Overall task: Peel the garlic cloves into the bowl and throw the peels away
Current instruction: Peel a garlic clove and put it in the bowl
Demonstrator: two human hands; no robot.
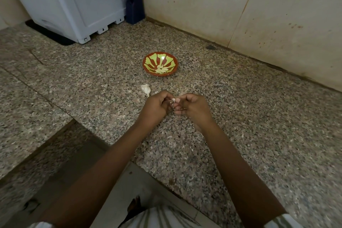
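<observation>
A small red bowl (160, 55) with a green leaf pattern sits on the speckled granite counter (240, 116), and several pale peeled garlic cloves (161, 69) lie in its bottom. Nearer to me, my left hand (155, 106) and my right hand (192, 106) meet fingertip to fingertip. Both pinch one small whitish garlic clove (173, 100) between them, with a thin strip of peel hanging from it. A clump of white garlic peel (146, 89) lies on the counter just left of and beyond my left hand.
A white appliance (74, 3) stands at the back left beside a dark upright object (134, 0). A tiled wall (240, 5) runs along the back and right. The counter's front edge steps down at the lower left. A small dark spot (211, 47) marks the counter near the wall.
</observation>
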